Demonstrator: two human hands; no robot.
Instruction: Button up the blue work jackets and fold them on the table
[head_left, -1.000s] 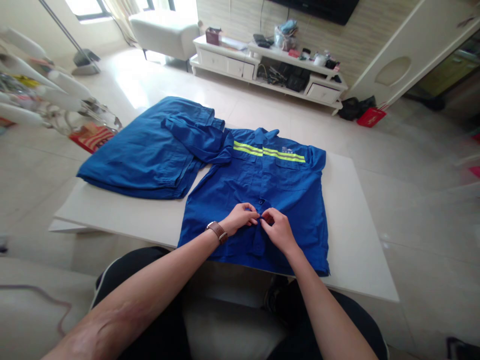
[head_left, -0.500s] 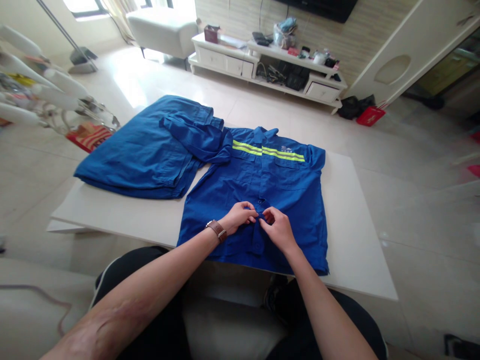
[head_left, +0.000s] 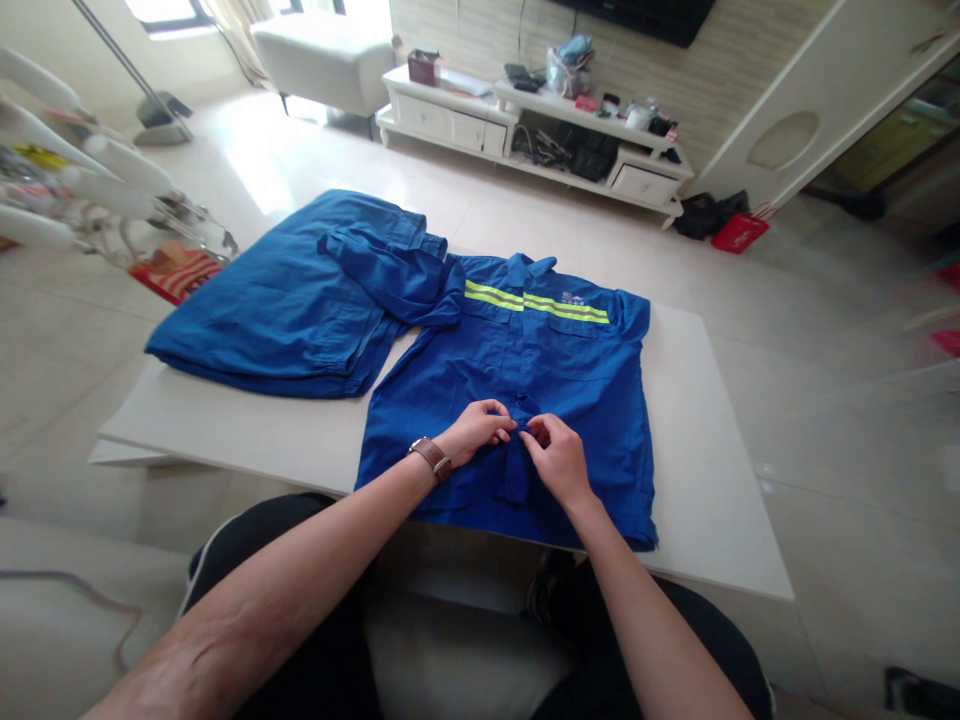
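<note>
I have two hands closed on one blue jacket [head_left: 487,365], the left hand [head_left: 476,432] and right hand [head_left: 559,458] pinching its front placket [head_left: 513,482]. Its hem reaches the tabletop's [head_left: 705,450] near edge; one folded blue pile [head_left: 281,295] lies left, under a jacket sleeve [head_left: 397,278], with bare room rightward. Since the earlier frame, both hands have barely moved.

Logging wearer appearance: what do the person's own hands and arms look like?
The left hand and right hand wear no gloves. Left forearm and right forearm show no sleeves in frame. A brown-strapped watch with silvery parts sits on the left one; nothing is worn on the right.
</note>
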